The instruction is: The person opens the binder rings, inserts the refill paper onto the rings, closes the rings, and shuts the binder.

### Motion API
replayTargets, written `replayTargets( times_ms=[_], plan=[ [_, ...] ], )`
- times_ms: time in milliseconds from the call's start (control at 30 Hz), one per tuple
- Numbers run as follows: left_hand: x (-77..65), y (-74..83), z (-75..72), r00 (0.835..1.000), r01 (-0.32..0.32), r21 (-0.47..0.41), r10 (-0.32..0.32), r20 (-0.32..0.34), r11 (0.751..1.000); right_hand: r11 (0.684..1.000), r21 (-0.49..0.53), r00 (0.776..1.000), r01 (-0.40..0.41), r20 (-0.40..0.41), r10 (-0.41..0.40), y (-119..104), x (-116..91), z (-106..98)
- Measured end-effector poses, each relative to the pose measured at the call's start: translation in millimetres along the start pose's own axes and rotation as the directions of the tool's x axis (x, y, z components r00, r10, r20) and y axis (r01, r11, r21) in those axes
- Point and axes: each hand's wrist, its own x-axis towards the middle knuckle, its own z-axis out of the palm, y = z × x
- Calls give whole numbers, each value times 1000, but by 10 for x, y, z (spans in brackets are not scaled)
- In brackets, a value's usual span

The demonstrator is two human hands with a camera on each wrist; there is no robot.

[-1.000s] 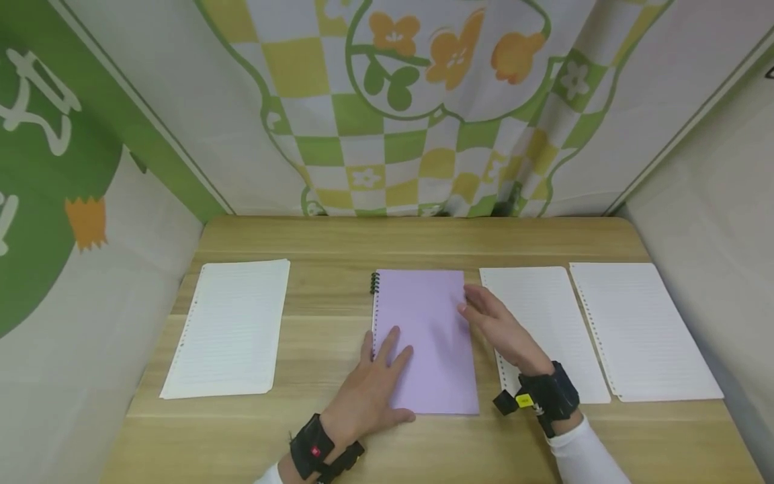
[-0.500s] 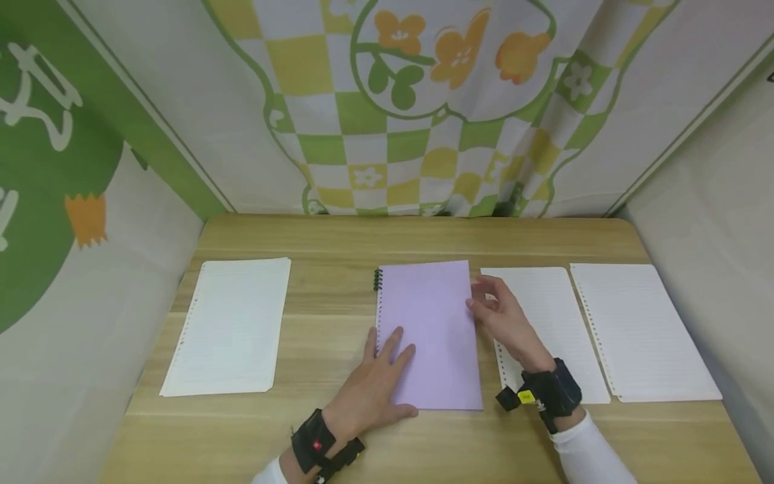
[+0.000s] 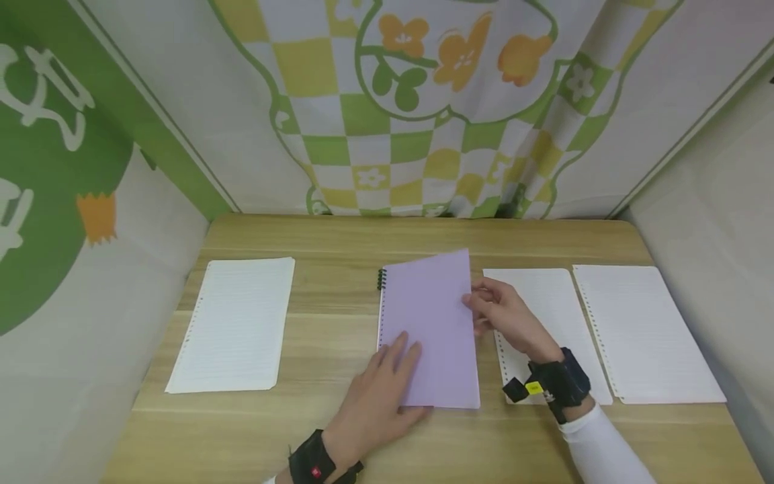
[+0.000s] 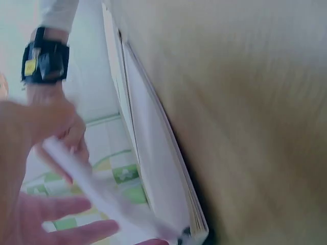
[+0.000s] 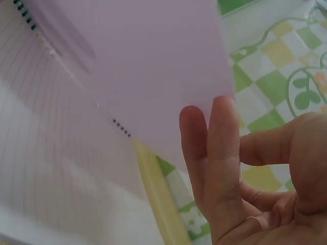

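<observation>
A spiral notebook with a light purple cover [image 3: 444, 316] lies in the middle of the table in the head view, its short run of black rings [image 3: 382, 279] at the upper left. My right hand [image 3: 514, 319] pinches the cover's right edge between thumb and fingers and holds it raised. Below the lifted cover [image 5: 148, 56], lined pages [image 5: 56, 132] show in the right wrist view. My left hand [image 3: 375, 396], fingers extended, is over the cover's lower left part. In the left wrist view the cover [image 4: 102, 191] is blurred and stands up off the page stack [image 4: 158, 138].
A loose lined sheet stack [image 3: 232, 326] lies at the left of the wooden table [image 3: 326, 430]. Two more lined stacks, a nearer one [image 3: 544, 323] and a farther one [image 3: 647, 333], sit side by side at the right. A checkered curtain [image 3: 411, 148] hangs behind.
My right hand has taken the cover's right edge and lifted it from the notebook. My left hand's fingers have drawn together and moved slightly right.
</observation>
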Motion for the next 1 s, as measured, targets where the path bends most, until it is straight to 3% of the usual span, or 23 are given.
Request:
replayTargets(
  times_ms=[100,167,267,300,367,400,433,500,533,567,600,667,767,867,1000],
  plan=[
    [-62,86,8,990,-21,-8,19,-141,1000,999,31,1000,20,-11,-20,-100,-9,60],
    [-92,132,2,969,-55,5,55,-240,998,998,53,999,47,-24,-45,-138,-14,107],
    [-124,156,-26,920,-101,14,99,-379,995,990,60,992,125,-32,-124,-145,-29,184],
    [-134,150,-41,902,-110,4,102,-420,994,986,26,986,166,-35,-165,-126,-30,210],
    [-160,123,-76,871,-119,-53,78,-484,992,958,-148,967,246,-34,-253,-58,-46,253],
    [-177,102,-95,860,-121,-94,57,-508,988,922,-272,956,277,-21,-293,-22,-56,275],
    [-197,78,-113,850,-125,-138,34,-526,982,864,-405,946,298,3,-324,24,-69,294],
    [-245,32,-149,838,-123,-218,-16,-545,968,698,-652,939,298,67,-338,133,-99,331],
    [-273,9,-167,832,-120,-253,-41,-553,960,609,-734,938,301,114,-326,183,-121,348],
    [-300,-13,-184,825,-118,-280,-62,-561,953,542,-779,938,314,167,-303,228,-140,368],
    [-326,-37,-198,818,-116,-301,-81,-570,946,489,-808,937,328,212,-277,268,-158,385],
    [-374,-83,-224,791,-106,-329,-121,-600,938,437,-834,939,338,265,-221,342,-186,411],
    [-434,-167,-253,734,-94,-373,-189,-652,923,417,-845,940,336,278,-196,386,-214,434],
    [-489,-265,-274,673,-69,-412,-263,-692,908,417,-850,945,322,260,-200,387,-221,437],
    [-568,-426,-286,612,-15,-460,-356,-706,888,419,-851,947,315,256,-194,371,-216,431]
  ],
)
